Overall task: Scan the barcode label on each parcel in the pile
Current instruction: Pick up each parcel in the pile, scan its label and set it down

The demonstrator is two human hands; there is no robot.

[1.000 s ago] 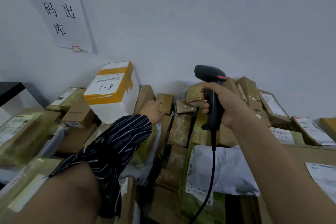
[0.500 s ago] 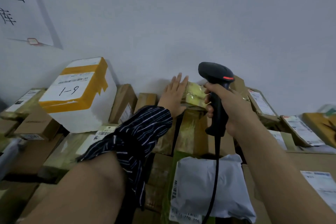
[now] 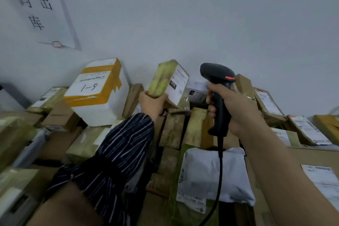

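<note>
My left hand [image 3: 153, 103] grips a small taped brown parcel [image 3: 163, 79] by its lower end and holds it upright above the pile, near the wall. A white shipping label [image 3: 178, 86] covers the parcel's right face, which is turned toward the scanner. My right hand [image 3: 236, 110] holds a black corded barcode scanner [image 3: 218, 79] by its handle, just right of the parcel, head pointing left. The pile of brown cardboard parcels [image 3: 198, 128] lies below both hands.
A white foam box with yellow tape, marked 1-9 [image 3: 97, 93], sits at the back left against the wall. A grey poly mailer [image 3: 214, 174] lies in front. Labelled boxes [image 3: 267, 102] lean at the right. A paper sign [image 3: 34, 5] hangs on the wall.
My left hand has taken hold of the small parcel and lifted it upright off the pile, label toward the scanner. The right hand with the scanner has barely moved.
</note>
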